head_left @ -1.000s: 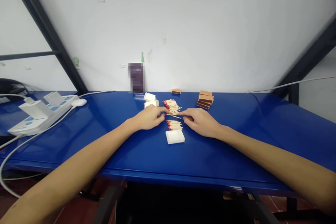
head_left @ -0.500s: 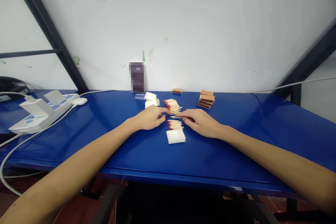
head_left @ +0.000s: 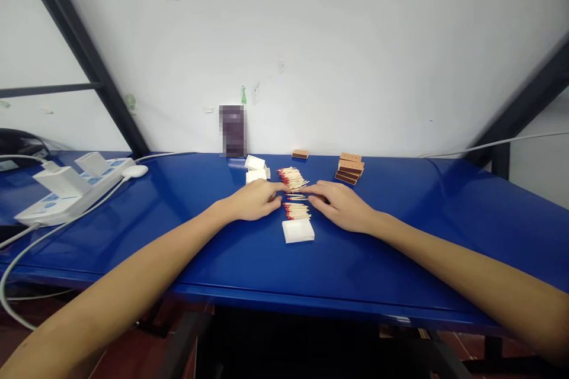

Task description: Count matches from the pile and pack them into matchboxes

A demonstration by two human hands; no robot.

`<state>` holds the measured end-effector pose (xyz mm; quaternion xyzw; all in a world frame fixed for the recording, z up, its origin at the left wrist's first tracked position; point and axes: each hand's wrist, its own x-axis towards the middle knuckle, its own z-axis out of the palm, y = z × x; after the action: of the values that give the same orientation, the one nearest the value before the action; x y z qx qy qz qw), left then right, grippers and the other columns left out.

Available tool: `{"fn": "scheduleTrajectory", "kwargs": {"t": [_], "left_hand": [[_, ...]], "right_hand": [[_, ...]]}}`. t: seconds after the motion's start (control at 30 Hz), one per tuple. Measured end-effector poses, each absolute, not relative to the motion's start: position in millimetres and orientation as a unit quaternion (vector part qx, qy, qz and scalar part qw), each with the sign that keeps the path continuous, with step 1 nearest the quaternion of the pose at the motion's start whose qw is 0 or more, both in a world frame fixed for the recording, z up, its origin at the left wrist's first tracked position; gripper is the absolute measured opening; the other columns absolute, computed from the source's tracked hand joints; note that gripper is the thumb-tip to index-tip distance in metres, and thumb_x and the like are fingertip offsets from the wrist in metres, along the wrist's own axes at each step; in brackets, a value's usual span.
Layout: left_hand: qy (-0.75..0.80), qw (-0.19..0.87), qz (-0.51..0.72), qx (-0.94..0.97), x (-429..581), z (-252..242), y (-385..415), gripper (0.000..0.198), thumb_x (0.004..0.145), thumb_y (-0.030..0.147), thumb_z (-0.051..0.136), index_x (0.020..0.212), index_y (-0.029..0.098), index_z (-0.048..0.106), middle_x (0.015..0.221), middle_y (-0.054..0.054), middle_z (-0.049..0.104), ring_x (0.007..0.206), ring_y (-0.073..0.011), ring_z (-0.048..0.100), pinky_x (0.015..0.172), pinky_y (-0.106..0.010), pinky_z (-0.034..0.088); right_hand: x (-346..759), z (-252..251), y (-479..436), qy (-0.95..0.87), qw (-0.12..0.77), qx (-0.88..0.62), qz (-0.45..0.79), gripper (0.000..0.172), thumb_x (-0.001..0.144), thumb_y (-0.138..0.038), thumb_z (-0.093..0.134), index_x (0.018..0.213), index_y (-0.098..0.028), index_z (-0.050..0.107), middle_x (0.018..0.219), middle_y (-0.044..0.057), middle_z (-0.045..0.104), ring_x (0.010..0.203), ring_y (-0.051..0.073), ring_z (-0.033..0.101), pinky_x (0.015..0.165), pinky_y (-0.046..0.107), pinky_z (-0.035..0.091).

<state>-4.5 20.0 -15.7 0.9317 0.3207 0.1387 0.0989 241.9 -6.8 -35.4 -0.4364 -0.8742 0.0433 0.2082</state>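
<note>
A pile of red-headed matches (head_left: 292,178) lies on the blue table, heads to the left. At its near edge, my left hand (head_left: 252,200) rests with the index finger stretched to the match heads, thumb apart below. From the opposite side my right hand (head_left: 340,205) reaches its straight index finger to the stick ends, its thumb also apart. Neither hand visibly grips anything. Just nearer is a thin line of loose matches (head_left: 297,197), then a smaller group of matches (head_left: 297,211). Closest to me sits a white matchbox tray (head_left: 297,231).
White matchbox trays (head_left: 256,163) lie behind my left hand. Brown matchbox sleeves (head_left: 349,167) are stacked at the back right, and another matchbox sleeve (head_left: 300,154) is by the wall. A dark pixelated object (head_left: 233,131) leans there. On the left is a power strip (head_left: 75,192) with cables.
Both index fingers have shifted slightly away from me, toward the large pile's near edge. More than one match now shows in the gap between the pile and the smaller group.
</note>
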Motion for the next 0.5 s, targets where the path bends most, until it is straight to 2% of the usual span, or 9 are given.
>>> {"fn": "scheduleTrajectory", "kwargs": {"t": [0.2, 0.5], "left_hand": [[0.32, 0.1, 0.13, 0.933, -5.2, -16.1, 20.6, 0.037, 0.089, 0.017, 0.046, 0.122, 0.015, 0.065, 0.058, 0.003, 0.057, 0.052, -0.0118, 0.05, 0.057, -0.025, 0.036], [0.321, 0.103, 0.128, 0.933, -5.1, -15.2, 20.4, 0.035, 0.089, 0.018, 0.047, 0.118, 0.016, 0.066, 0.059, 0.003, 0.057, 0.053, -0.0119, 0.05, 0.058, -0.024, 0.037]], "right_hand": [[241.4, -34.7, -7.4, -0.872, 0.195, -0.447, 0.041, 0.039, 0.1, -0.031, 0.039, 0.13, -0.021, 0.062, 0.103, 0.008, 0.068, 0.087, 0.021, 0.062, 0.073, 0.032, 0.043], [241.0, -34.5, -6.6, -0.875, 0.195, -0.441, 0.037, 0.038, 0.1, -0.031, 0.041, 0.129, -0.019, 0.061, 0.105, 0.01, 0.068, 0.087, 0.021, 0.062, 0.073, 0.033, 0.044]]}}
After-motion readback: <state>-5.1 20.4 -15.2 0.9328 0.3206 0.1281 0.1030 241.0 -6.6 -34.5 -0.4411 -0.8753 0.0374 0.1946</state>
